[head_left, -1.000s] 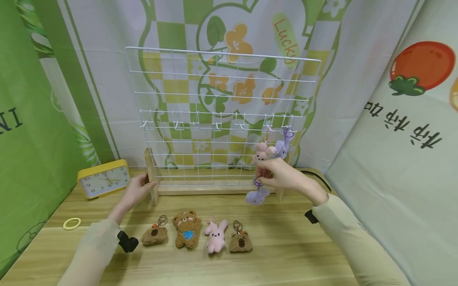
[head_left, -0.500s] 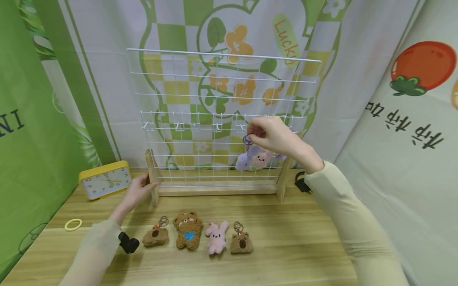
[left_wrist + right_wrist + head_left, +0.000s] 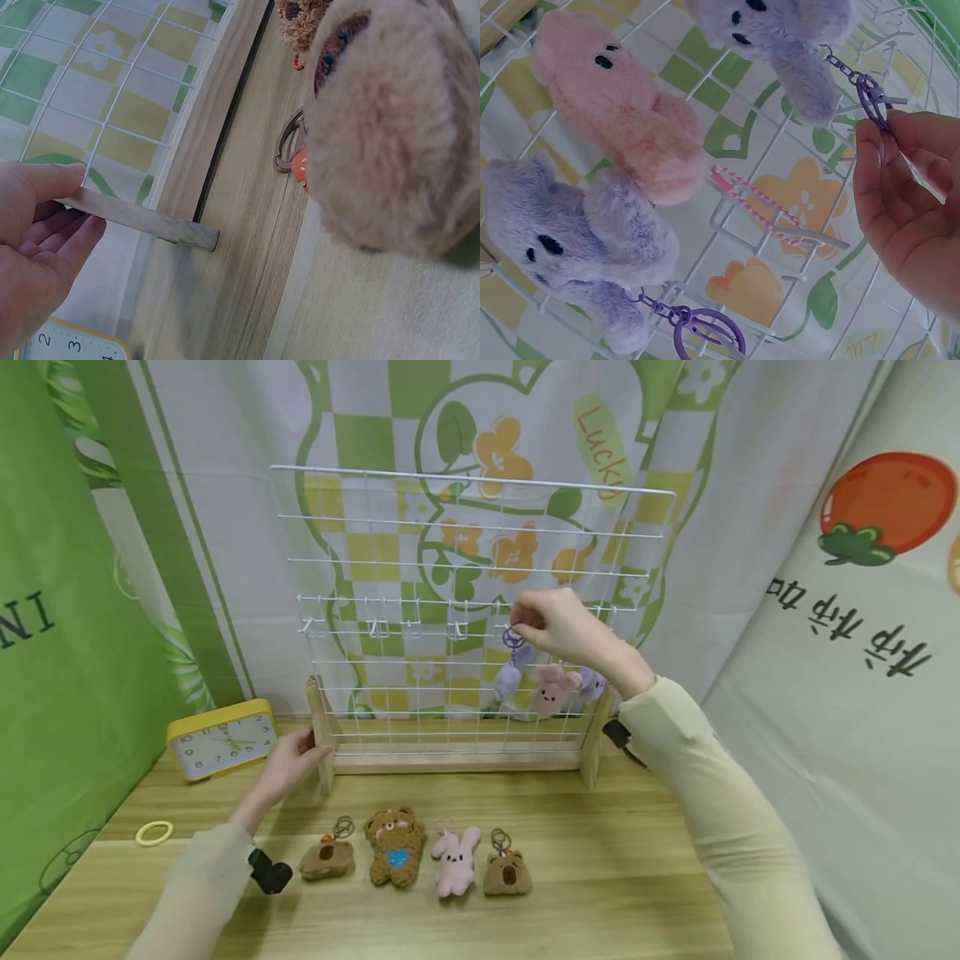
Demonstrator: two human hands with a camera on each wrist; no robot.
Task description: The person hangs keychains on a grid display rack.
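My right hand pinches the purple ring of a purple plush keychain, right at a white hook. Whether the ring encircles the hook is hard to tell. A pink rabbit plush keychain and another purple plush keychain hang from hooks to its right on the white wire rack. At the rack's left end, my left hand grips the wooden upright between thumb and fingers.
On the wooden table lie a brown capybara keychain, a brown bear keychain, a pink rabbit keychain and another brown plush keychain. A yellow clock and yellow ring are at left. Bare hooks continue leftward.
My right hand has risen from low at the rack's right side to the hook row, carrying the purple plush keychain up and slightly left. My left hand stays on the upright.
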